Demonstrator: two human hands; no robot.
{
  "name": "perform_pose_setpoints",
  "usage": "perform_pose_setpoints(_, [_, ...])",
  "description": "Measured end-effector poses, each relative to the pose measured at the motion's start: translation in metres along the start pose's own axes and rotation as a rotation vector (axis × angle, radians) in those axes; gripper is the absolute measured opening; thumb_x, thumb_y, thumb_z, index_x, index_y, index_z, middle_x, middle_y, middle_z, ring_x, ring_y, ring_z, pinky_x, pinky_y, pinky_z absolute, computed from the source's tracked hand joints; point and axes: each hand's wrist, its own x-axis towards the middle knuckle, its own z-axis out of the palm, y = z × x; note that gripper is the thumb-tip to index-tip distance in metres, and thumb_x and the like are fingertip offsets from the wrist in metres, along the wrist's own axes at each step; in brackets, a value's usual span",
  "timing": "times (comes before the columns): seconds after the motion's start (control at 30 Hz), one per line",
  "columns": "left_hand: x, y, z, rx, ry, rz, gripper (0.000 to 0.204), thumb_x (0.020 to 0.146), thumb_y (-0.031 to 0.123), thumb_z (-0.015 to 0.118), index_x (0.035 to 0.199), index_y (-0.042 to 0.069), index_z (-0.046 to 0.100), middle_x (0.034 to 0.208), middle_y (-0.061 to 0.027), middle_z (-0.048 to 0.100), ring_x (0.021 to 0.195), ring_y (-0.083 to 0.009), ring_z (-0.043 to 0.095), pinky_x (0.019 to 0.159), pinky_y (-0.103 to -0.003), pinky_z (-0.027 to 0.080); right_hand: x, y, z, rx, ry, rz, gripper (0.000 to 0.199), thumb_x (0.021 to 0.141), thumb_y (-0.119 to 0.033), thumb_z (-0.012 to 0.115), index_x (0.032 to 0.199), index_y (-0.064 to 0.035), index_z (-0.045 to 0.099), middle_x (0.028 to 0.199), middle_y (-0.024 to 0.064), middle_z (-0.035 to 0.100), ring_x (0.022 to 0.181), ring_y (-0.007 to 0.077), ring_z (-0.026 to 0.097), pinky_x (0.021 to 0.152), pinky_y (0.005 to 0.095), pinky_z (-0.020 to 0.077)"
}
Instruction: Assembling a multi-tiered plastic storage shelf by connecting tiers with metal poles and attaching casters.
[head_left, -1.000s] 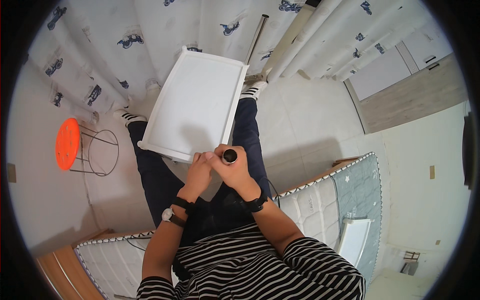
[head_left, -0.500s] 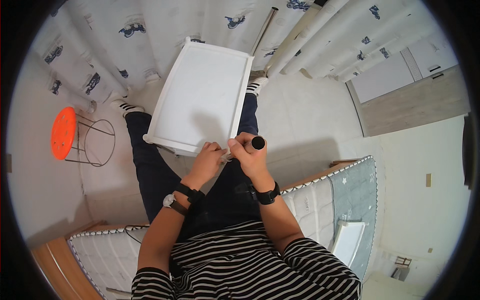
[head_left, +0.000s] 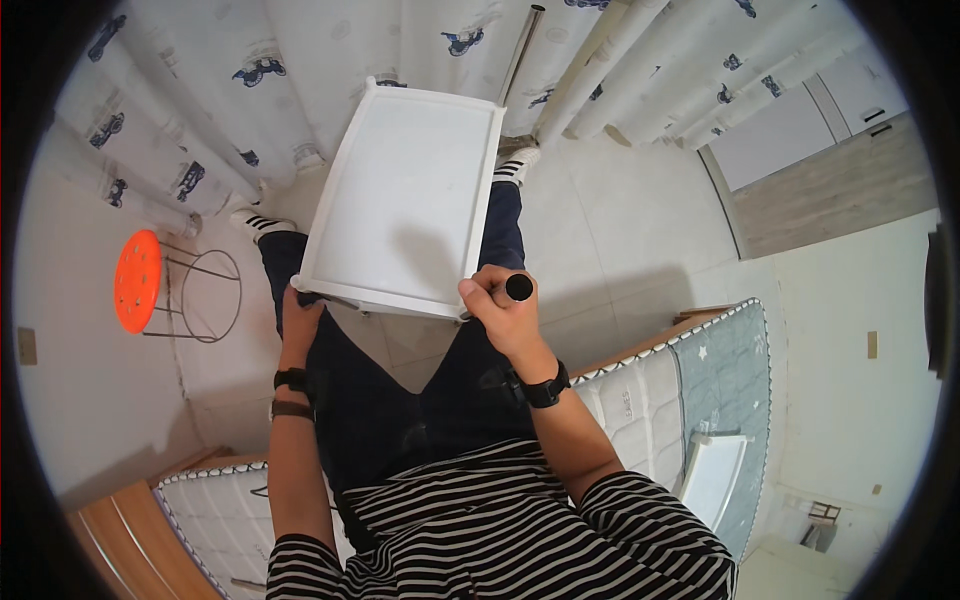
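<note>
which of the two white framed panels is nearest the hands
The white panel between the legs: the left hand and right hand are at its near corners. The other panel lies on the bed, away from both.

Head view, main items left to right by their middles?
Orange-topped stool → left hand → large white rimmed panel → right hand gripping a dark-ended handle → smaller white panel on the bed.

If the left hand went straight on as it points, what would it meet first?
Likely the near-left corner of the white shelf, just ahead of the left hand; depth is unclear, so they may be touching.
</note>
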Motion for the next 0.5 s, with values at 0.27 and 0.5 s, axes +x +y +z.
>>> perform_pose_setpoints(0.27, [-0.006,0.023,0.032,0.064,0.126,-0.056,0.034,0.082,0.0,0.059,0.112,-0.003,0.045,0.102,-0.0173,0.062,0.094,-0.027,0.062,0.078,-0.033,0.047,0.006,0.011,-0.023,0.069,0.008,0.054,0.028,0.078,-0.016,0.065,0.058,0.0004,0.054,0.047,0.0005,0.043,0.045,0.0079,0.036,0.043,0.0274,0.0283])
perform_pose_setpoints(0.5, [-0.012,0.036,0.039,-0.033,0.096,-0.018,0.03,0.083,-0.001,0.056,0.111,-0.004,0.046,0.099,-0.0208,0.061,0.095,-0.0295,0.062,0.077,-0.033,0.05,0.015,0.01,-0.038,0.09,-0.021,0.101,0.028,0.079,-0.018,0.065,0.062,0.0008,0.057,0.049,-0.0022,0.045,0.047,0.0058,0.039,0.044,0.024,0.0312])
